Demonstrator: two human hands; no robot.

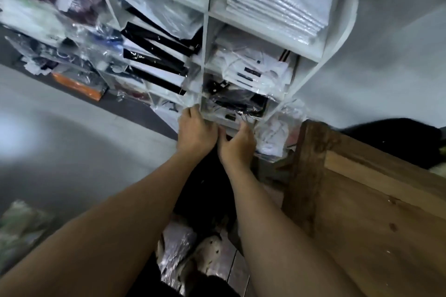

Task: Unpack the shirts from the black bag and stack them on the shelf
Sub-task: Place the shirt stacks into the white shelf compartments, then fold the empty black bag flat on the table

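White shelf (205,38) cubbies fill the view in front of you, each packed with shirts in clear plastic. Both your hands are at the lowest compartment of the shelf's right-hand column. Your right hand (237,144) holds the front edge of a packaged shirt (231,117), a white packet with a dark label lying in that bottom compartment: your thumb sits on top of the edge and your fingers curl beneath it. Your left hand (195,132) is just beside it, at the foot of the shelf's middle divider, fingertips on the plastic there; blur keeps me from telling whether it grips or only presses. Directly above the packet, in the same compartment, lies a dark wrapped shirt (237,101). The black bag (205,188) lies on the floor at the base of the shelf, under your wrists and forearms. Loose wrapped white shirts (277,132) are heaped against the shelf's lower right corner, beside a wooden piece of furniture (362,200).
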